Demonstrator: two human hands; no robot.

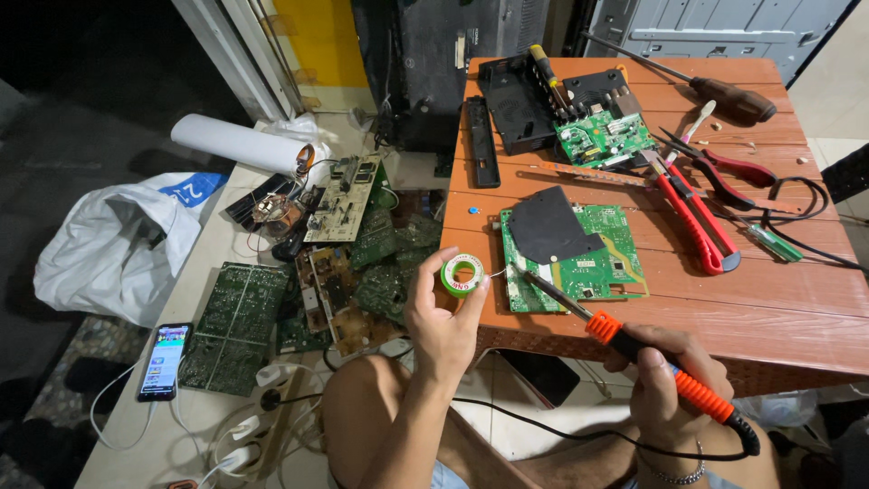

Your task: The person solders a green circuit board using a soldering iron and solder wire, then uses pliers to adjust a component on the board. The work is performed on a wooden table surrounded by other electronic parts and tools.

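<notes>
Left hand (441,319) closed around a green solder spool (463,274), pinched between thumb and fingers just beside the table's (778,308) near edge. Right hand (668,380) wrapped tight on an orange-handled soldering iron (634,349), tip touching the green circuit board (602,263) lying on the table.

Left hand (442,319): bare, no ring or watch seen; forearm bare w/o sleeve down to the frame's lower edge. Right hand (668,385): bare fingers; thin silver chain bracelet (671,474) of small links round the wrist, just behind the knuckles & below the fingers. Forearm past it bare. Knees & thighs bare between the two wrists; strip of light-blue denim shorts (445,476) at bottom edge, below the left fingers. Nails short, unpainted where visible.
</notes>
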